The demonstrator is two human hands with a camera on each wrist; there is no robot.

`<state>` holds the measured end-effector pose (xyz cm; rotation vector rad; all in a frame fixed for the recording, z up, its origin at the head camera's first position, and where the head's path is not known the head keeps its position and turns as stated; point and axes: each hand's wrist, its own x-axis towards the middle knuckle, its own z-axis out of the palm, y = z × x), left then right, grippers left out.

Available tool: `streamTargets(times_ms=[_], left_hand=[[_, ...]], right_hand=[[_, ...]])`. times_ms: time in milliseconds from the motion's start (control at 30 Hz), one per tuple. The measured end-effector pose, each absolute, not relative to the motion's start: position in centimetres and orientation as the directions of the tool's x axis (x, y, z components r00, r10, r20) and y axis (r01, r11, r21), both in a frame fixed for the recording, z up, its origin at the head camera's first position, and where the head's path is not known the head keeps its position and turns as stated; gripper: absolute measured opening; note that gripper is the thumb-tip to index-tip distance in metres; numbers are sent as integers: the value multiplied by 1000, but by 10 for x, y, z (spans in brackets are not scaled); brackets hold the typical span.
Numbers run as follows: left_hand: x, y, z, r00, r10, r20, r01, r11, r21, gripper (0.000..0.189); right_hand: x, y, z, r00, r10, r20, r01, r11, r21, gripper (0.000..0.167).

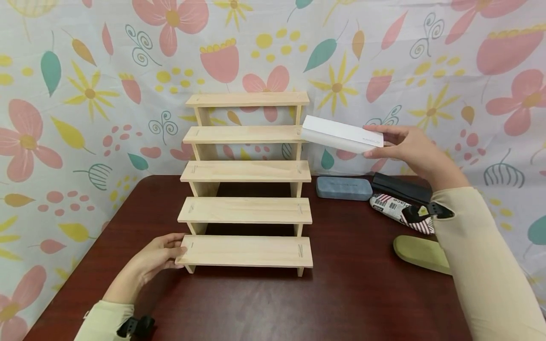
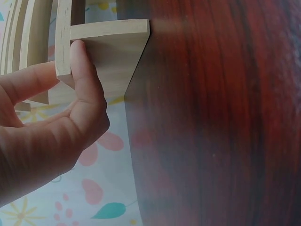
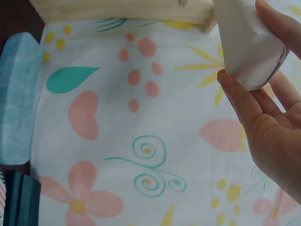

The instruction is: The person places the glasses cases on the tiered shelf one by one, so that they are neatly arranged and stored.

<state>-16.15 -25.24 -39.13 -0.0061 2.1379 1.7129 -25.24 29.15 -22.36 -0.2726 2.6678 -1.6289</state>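
Note:
A five-tier wooden step rack (image 1: 245, 169) stands on the dark table against the patterned cloth. My left hand (image 1: 147, 263) pinches the left end of its lowest board, with thumb and fingers on either side of the board's corner (image 2: 63, 42) in the left wrist view. Raised at the right, my right hand (image 1: 411, 148) holds a long white glasses case (image 1: 337, 132) by its right end. The case's far end overlaps the second board from the top in the head view. In the right wrist view, thumb and fingertips grip the white case (image 3: 249, 47) near its rounded end.
Right of the rack lie a blue-grey glasses case (image 1: 343, 188), a black case (image 1: 401, 188), a striped case with print (image 1: 392, 207) and an olive-green case (image 1: 420, 253), partly behind my right sleeve. A floral cloth (image 1: 273, 47) hangs behind the table (image 1: 264, 303).

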Motion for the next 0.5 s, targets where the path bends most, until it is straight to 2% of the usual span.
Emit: streamTargets(times_ms=[200,500], left_hand=[[-162,-253,-391,-920,244,-308,-247,249,936,62],[-163,-255,-392,-918,251,-306,-246,241,939,62]], right_hand=[[-262,277,-208,-983,-172,62,-135,460,-877,66],[-280,253,-194,-970,-221,96,-188,446,-875,64]])
